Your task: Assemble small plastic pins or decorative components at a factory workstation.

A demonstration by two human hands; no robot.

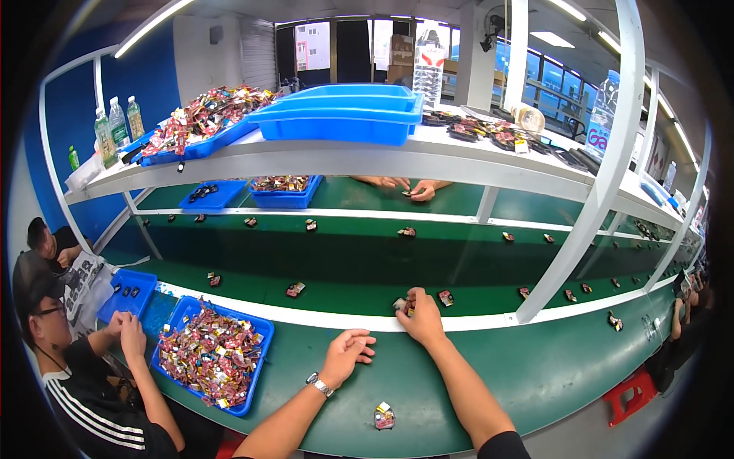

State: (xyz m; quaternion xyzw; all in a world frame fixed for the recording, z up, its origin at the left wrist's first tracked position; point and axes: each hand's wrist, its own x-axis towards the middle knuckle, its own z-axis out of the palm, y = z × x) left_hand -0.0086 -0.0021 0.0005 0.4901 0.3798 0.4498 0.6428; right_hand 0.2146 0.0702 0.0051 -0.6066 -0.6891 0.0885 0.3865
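My right hand (422, 320) reaches over the white rail to the green conveyor belt. Its fingers close around a small electronic part (410, 307), mostly hidden beneath them. My left hand (348, 357), a metal watch on its wrist, hovers over the near green worktop. Its fingers are loosely bent and apart, with nothing visible in them. Close to the front edge lies a small black, red and white electronic part (384, 416), between my forearms. Another such part (446, 297) rests on the belt just right of my right hand.
A blue tray (264, 336) heaped with small parts stands left. Beside it sits a co-worker (92, 382), hands near another blue tray (145, 281). A white shelf (459, 164) crosses above the belts, with a slanted post (569, 237) on the right. Another person's hands (420, 189) work beyond.
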